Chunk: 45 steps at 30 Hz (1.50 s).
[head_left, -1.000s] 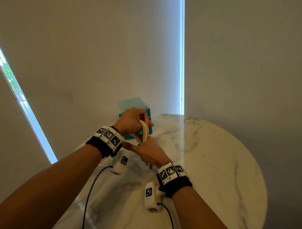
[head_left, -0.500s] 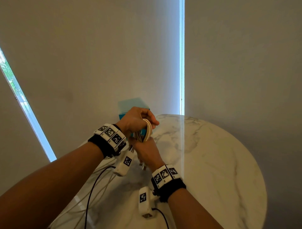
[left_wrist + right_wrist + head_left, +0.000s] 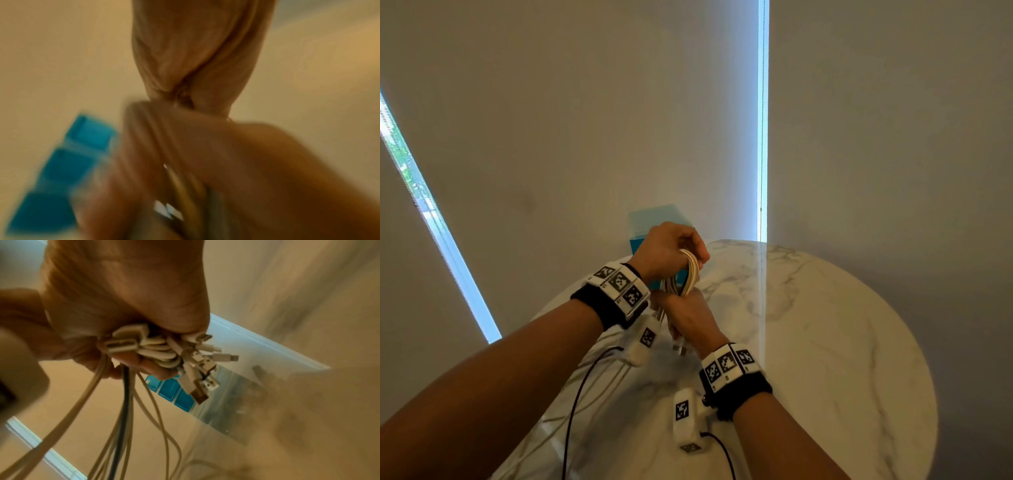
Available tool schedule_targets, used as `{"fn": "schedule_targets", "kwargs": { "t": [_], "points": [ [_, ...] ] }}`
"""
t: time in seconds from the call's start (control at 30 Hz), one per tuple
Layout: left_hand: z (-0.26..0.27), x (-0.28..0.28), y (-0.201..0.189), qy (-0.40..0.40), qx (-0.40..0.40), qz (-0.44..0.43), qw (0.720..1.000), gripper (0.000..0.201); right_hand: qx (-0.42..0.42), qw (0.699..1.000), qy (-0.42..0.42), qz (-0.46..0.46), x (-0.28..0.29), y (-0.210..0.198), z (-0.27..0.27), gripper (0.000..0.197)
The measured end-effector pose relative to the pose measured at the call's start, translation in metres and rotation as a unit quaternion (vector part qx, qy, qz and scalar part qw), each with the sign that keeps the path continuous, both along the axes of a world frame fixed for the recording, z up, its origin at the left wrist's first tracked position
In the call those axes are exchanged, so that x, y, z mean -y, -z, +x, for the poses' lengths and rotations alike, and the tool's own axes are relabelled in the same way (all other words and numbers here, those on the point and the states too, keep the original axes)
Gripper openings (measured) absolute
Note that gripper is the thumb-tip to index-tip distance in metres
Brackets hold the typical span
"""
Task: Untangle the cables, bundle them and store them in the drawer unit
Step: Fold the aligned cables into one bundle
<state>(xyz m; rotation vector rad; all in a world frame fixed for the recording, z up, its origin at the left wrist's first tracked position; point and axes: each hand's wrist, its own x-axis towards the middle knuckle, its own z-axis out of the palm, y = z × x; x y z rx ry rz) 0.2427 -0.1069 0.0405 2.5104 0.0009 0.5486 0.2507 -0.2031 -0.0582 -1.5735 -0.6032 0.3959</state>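
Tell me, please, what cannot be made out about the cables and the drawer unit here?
- Drawer unit, head view: fronts hidden behind the left hand.
- Left wrist view: motion blur; the hold cannot be read.
- Cables, right wrist view: their number; the right hand covers the loops, and the strands leave the frame.

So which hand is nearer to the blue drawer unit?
Left. The left hand is raised just before the drawer unit; the right hand grips the cables lower, nearer the person.

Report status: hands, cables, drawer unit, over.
Left hand grips the looped cable bundle at the top; right hand clamps its lower end, connectors sticking out. Blue drawer unit behind the hands, drawers look closed. Nothing blocking.
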Motion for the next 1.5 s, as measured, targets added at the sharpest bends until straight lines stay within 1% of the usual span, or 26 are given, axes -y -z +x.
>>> {"fn": "schedule_targets", "kwargs": {
  "t": [0.03,0.07,0.13,0.27,0.4,0.47,0.53,0.6,0.7,0.77,0.8,0.83,0.87,0.9,0.97,1.0,1.03,1.1,1.13,1.2,1.27,1.3,1.33,1.37,1.43,1.5],
  "points": [
    [0.000,-0.004,-0.005,0.002,-0.002,0.102,0.995,0.018,0.012,1.000,0.001,-0.028,0.001,0.001,0.002,0.020],
    [-0.002,-0.007,-0.011,-0.004,-0.011,0.202,0.979,0.015,0.026,0.998,0.003,-0.055,0.002,0.002,0.003,0.025],
    [-0.007,-0.010,-0.020,-0.028,-0.043,0.317,0.947,0.013,0.047,0.994,0.001,-0.094,0.002,0.005,0.006,0.033],
    [-0.011,-0.005,-0.033,-0.039,-0.052,0.438,0.896,0.015,0.086,0.989,-0.045,-0.109,-0.001,0.006,0.014,0.038],
    [-0.012,0.009,-0.036,-0.025,-0.061,0.548,0.834,0.012,0.095,0.985,-0.086,-0.120,0.002,0.009,0.016,0.027],
    [-0.011,0.011,-0.035,-0.017,-0.061,0.565,0.823,0.012,0.114,0.981,-0.087,-0.133,0.003,0.011,0.016,0.023],
    [-0.010,0.011,-0.034,-0.014,-0.048,0.556,0.830,0.014,0.112,0.984,-0.077,-0.112,0.003,0.011,0.016,0.020],
    [-0.009,0.012,-0.034,-0.011,-0.013,0.523,0.852,0.014,0.088,0.991,-0.076,-0.068,0.005,0.009,0.016,0.023],
    [-0.010,0.006,-0.027,-0.009,0.021,0.411,0.912,0.014,0.075,0.994,-0.076,-0.021,0.010,0.011,0.021,0.027],
    [-0.011,-0.003,-0.017,0.031,-0.001,0.273,0.961,0.022,0.038,0.995,-0.092,0.028,0.015,0.015,0.024,0.033],
    [-0.013,-0.006,-0.011,0.058,-0.036,0.178,0.982,0.036,0.009,0.993,-0.096,0.062,0.019,0.016,0.026,0.036],
    [-0.015,-0.010,-0.003,0.076,-0.085,0.082,0.990,0.055,-0.021,0.991,-0.094,0.098,0.023,0.016,0.029,0.036],
    [-0.019,-0.014,0.007,0.078,-0.141,0.003,0.987,0.077,-0.042,0.987,-0.085,0.130,0.028,0.015,0.031,0.034],
    [-0.022,-0.018,0.016,0.072,-0.198,-0.035,0.977,0.099,-0.053,0.985,-0.064,0.151,0.032,0.015,0.035,0.032],
    [-0.031,-0.027,0.040,0.059,-0.303,-0.002,0.951,0.127,-0.077,0.980,-0.026,0.180,0.036,0.015,0.041,0.032],
    [-0.035,-0.030,0.051,0.058,-0.342,0.021,0.938,0.128,-0.101,0.976,-0.015,0.194,0.036,0.016,0.044,0.036],
    [-0.038,-0.032,0.060,0.064,-0.370,0.021,0.927,0.117,-0.128,0.969,-0.016,0.211,0.036,0.016,0.046,0.039],
    [-0.038,-0.039,0.072,0.099,-0.377,-0.075,0.918,0.067,-0.189,0.946,-0.026,0.264,0.036,0.016,0.046,0.041],
    [-0.041,-0.041,0.073,0.116,-0.369,-0.131,0.913,0.049,-0.219,0.929,-0.033,0.296,0.037,0.014,0.045,0.042],
    [-0.048,-0.050,0.070,0.135,-0.332,-0.208,0.910,0.039,-0.275,0.892,-0.050,0.355,0.042,0.010,0.043,0.043],
    [-0.055,-0.064,0.064,0.140,-0.316,-0.275,0.897,0.041,-0.309,0.861,-0.076,0.395,0.046,0.007,0.040,0.046],
    [-0.057,-0.067,0.060,0.138,-0.325,-0.289,0.890,0.047,-0.315,0.856,-0.082,0.403,0.046,0.008,0.040,0.047],
    [-0.059,-0.067,0.056,0.130,-0.333,-0.275,0.893,0.056,-0.316,0.852,-0.084,0.408,0.045,0.011,0.042,0.048],
    [-0.060,-0.065,0.051,0.108,-0.335,-0.234,0.906,0.066,-0.315,0.853,-0.086,0.406,0.043,0.014,0.044,0.048],
    [-0.060,-0.057,0.045,0.031,-0.301,-0.112,0.947,0.084,-0.305,0.866,-0.103,0.383,0.037,0.018,0.048,0.049],
    [-0.056,-0.053,0.042,-0.034,-0.237,0.049,0.970,0.085,-0.297,0.882,-0.101,0.351,0.031,0.019,0.047,0.049]
  ]
}}
